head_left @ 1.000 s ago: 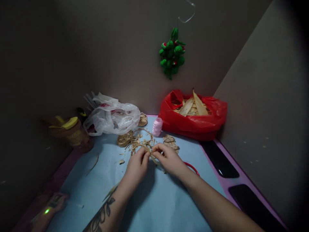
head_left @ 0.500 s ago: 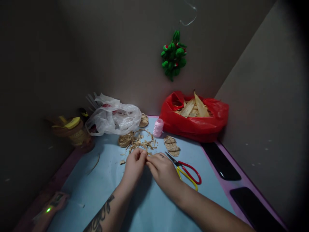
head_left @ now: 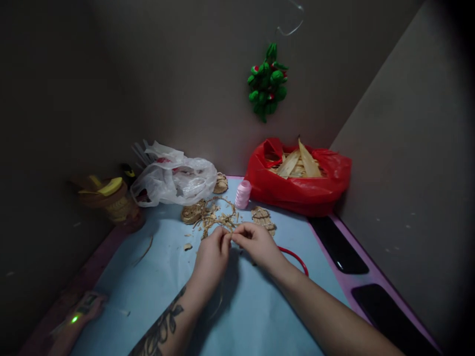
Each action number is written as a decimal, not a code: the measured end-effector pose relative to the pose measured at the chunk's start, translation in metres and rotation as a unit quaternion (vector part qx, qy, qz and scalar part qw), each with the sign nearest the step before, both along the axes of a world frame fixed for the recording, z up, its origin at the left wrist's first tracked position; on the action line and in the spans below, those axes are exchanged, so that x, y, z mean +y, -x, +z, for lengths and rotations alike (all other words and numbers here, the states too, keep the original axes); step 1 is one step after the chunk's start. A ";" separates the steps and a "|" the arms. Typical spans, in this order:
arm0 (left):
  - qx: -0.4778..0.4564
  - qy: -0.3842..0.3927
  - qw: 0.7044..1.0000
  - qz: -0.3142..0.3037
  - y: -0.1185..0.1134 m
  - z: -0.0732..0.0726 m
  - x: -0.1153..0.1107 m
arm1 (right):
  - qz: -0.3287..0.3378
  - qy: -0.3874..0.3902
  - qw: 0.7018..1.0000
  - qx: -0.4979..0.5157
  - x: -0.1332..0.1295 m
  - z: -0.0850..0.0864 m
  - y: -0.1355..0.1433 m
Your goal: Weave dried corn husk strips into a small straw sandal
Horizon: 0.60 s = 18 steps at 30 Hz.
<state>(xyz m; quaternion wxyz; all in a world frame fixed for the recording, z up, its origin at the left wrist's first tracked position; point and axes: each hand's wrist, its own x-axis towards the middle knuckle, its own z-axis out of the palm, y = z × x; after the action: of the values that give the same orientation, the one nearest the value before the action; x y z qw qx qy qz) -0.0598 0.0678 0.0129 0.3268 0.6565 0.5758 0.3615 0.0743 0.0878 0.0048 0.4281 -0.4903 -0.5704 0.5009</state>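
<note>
My left hand point(head_left: 212, 253) and my right hand point(head_left: 259, 245) meet above the middle of the table, thumbs and fingertips pinched close together. Between them is a thin straw-coloured cord, mostly hidden by the fingers. Just beyond lies a loop of twisted straw cord point(head_left: 224, 199), with a coil of it point(head_left: 192, 212) at its left and loose straw scraps around. A small woven straw sole point(head_left: 262, 216) rests behind my right hand. Scissors lie under my right wrist, with only the red handle point(head_left: 296, 255) showing clearly.
A pink thread spool point(head_left: 243, 194) stands before a red bag point(head_left: 293, 196) of dried husks. At the left are a white plastic bag point(head_left: 174, 183) and a brown pot point(head_left: 118, 207). Two black phones point(head_left: 339, 246) lie along the right edge. A green ornament point(head_left: 267, 86) hangs on the wall.
Both hands have shifted slightly right and the right hand has tilted up, still pinched together. My right hand and forearm now cover most of the scissors. A thin strand shows below my left hand.
</note>
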 end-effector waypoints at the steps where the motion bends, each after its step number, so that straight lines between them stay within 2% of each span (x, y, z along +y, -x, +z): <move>1: 0.006 0.003 1.000 -0.002 0.000 0.000 0.000 | 0.003 0.001 1.000 0.002 0.001 0.000 -0.001; 8: -0.003 0.038 0.999 -0.039 0.002 -0.002 0.004 | -0.025 -0.049 0.996 -0.072 0.001 -0.003 -0.001; 13: -0.015 0.026 0.999 -0.011 0.003 0.000 0.004 | -0.059 -0.109 0.982 -0.144 -0.002 0.000 -0.001; 18: -0.131 0.108 0.985 -0.012 0.003 0.000 0.007 | -0.078 -0.153 0.966 -0.195 -0.005 -0.003 -0.002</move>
<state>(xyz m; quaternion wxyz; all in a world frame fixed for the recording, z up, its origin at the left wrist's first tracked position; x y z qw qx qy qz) -0.0628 0.0748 0.0128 0.4724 0.5717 0.5556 0.3759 0.0760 0.0829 0.0022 0.4160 -0.5506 -0.6725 0.2674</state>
